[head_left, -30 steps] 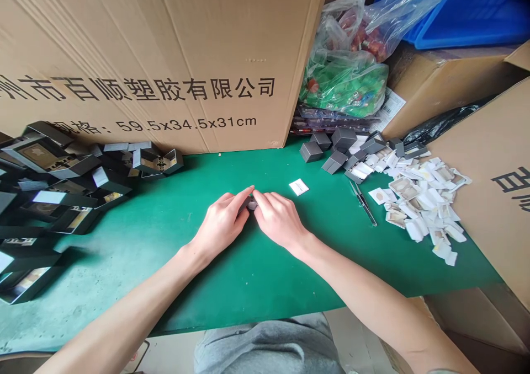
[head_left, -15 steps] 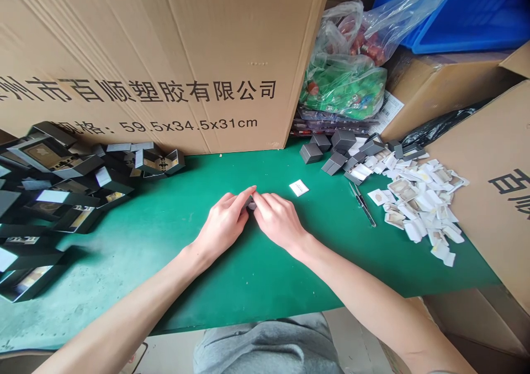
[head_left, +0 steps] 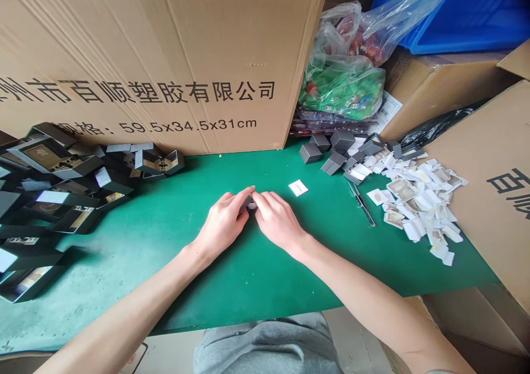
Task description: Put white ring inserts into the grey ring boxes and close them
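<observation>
My left hand (head_left: 224,219) and my right hand (head_left: 278,218) meet over the middle of the green table, index fingertips nearly touching. Between them they grip a small grey box (head_left: 249,202), of which only a sliver shows; the fingers hide its lid and sides. Both hands are closed around it. Just beyond my right hand lies a small white card (head_left: 298,187) with dark print. Farther right, a pair of tweezers (head_left: 361,204) rests on the table.
Open black boxes (head_left: 78,214) are heaped at the left. Small grey boxes (head_left: 332,156) sit at the back right, beside a pile of white inserts (head_left: 426,203). A large carton (head_left: 165,48) stands behind, with plastic bags (head_left: 345,84) and a blue bin (head_left: 467,26) right of it.
</observation>
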Demonstrator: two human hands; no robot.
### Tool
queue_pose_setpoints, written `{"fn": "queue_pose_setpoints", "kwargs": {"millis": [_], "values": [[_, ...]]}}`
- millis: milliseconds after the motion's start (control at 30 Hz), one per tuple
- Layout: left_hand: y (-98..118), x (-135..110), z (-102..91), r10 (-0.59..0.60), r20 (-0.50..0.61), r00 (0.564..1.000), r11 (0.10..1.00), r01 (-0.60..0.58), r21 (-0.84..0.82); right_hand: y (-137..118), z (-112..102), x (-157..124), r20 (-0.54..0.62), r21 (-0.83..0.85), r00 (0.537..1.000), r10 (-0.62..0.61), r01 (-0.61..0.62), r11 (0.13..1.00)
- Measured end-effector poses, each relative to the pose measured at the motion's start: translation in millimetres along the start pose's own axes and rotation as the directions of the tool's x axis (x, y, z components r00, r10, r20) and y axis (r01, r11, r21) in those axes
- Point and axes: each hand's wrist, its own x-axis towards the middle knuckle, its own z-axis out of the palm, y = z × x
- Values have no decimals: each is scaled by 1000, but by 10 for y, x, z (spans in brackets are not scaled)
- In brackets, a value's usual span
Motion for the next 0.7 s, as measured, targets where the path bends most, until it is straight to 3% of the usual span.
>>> {"fn": "queue_pose_setpoints", "kwargs": {"millis": [700], "values": [[-45, -27, -23, 153, -32, 988, 987, -154, -39, 24, 5, 24, -31, -82, 997, -71, 68, 994]]}}
